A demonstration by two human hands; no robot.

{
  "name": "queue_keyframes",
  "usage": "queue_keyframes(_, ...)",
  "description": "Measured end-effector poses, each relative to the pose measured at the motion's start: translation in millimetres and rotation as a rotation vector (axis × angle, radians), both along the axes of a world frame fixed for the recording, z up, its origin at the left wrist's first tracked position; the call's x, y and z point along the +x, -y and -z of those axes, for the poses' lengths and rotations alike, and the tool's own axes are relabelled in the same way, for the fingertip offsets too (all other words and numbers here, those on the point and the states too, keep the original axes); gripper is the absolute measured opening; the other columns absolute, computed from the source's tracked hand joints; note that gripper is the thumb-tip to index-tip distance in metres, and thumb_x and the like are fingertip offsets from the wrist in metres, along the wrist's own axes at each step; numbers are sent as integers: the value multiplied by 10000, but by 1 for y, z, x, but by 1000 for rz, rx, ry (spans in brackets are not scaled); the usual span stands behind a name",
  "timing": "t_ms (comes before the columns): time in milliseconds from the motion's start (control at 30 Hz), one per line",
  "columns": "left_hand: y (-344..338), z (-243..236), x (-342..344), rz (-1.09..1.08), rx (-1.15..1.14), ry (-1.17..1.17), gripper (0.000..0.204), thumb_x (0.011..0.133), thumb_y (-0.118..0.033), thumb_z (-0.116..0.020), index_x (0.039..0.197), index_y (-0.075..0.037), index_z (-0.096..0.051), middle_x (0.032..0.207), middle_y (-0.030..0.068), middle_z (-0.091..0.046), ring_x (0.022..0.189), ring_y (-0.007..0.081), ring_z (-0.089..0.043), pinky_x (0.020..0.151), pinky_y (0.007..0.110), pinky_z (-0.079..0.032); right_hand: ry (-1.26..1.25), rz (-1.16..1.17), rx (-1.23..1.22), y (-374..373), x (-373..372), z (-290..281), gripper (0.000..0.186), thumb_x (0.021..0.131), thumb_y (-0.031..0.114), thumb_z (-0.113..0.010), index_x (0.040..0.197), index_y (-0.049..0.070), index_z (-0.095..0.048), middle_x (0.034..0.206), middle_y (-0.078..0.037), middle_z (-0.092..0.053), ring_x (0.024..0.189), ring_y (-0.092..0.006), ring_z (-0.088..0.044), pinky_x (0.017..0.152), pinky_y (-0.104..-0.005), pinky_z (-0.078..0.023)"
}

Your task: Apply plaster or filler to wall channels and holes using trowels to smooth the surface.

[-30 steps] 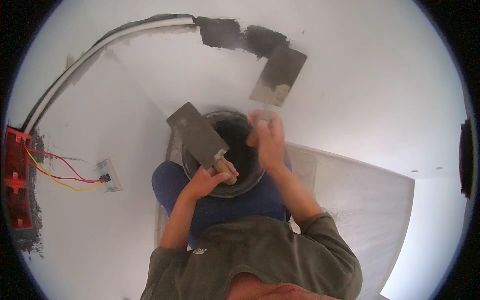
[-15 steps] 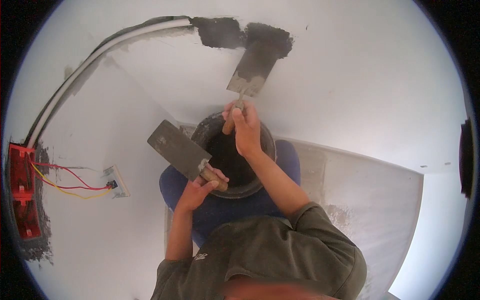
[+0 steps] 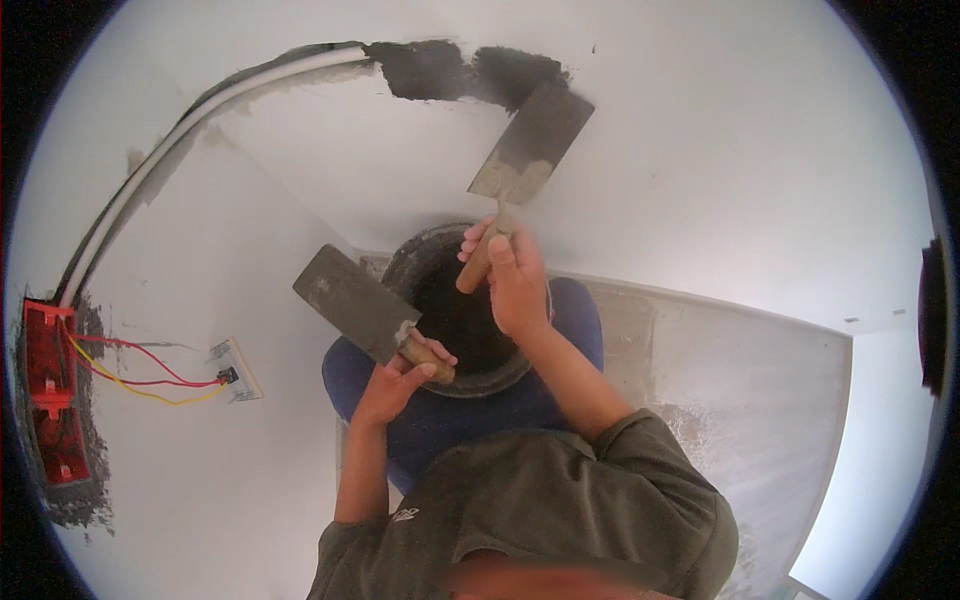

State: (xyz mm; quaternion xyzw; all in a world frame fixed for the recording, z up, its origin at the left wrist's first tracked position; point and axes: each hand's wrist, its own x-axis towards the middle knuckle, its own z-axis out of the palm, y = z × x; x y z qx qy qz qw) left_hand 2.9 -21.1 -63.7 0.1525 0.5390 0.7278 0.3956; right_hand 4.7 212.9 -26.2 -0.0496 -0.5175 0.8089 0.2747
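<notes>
My left hand [image 3: 395, 380] is closed on the wooden handle of a rectangular trowel; its dull metal blade [image 3: 355, 300] lies tilted over the left side of a black bucket [image 3: 440, 236]. My right hand [image 3: 515, 290] grips a second trowel's wooden handle [image 3: 478, 262] above that bucket. This trowel's blade [image 3: 530, 140], smeared with paler material near the handle, reaches up to the lower edge of the dark filler patches [image 3: 420, 70] on the white wall. Whether the blade touches the wall I cannot tell. The bucket's inside is dark.
A white conduit [image 3: 200, 120] curves in a wall channel down to red boxes [image 3: 50, 350] at left, where red and yellow wires run to a switch plate [image 3: 243, 368]. My blue-clad legs [image 3: 570, 340] flank the bucket. A dusty, pale floor area [image 3: 720, 400] stretches rightward.
Since a second ago my left trowel has shifted left and down. My right trowel went leftward onto the dark patch, then slightly back right, with my right hand lowering.
</notes>
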Motion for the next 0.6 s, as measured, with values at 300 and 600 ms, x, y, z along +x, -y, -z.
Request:
queue_keyframes(300, -7, -3, -3, 29, -10, -37, 435, 950, -131, -712, 1266, -78, -417, 1141, 112, -653, 1143, 253, -647, 1031, 431, -503, 181, -135, -197, 9, 33, -37, 397, 1072, 300, -548, 1287, -30, -491, 1048, -137, -631, 903, -246, -685, 809, -390, -590)
queue_keyframes(600, -5, -8, -4, 28, -41, -70, 431, 946, -134, -713, 1254, -79, -415, 1136, 109, -657, 1131, 250, -648, 1022, 427, -508, 270, -195, -135, 8, 49, -34, 312, 1075, 232, -526, 1269, -11, -506, 1037, -114, -652, 904, -221, -703, 795, -362, -600)
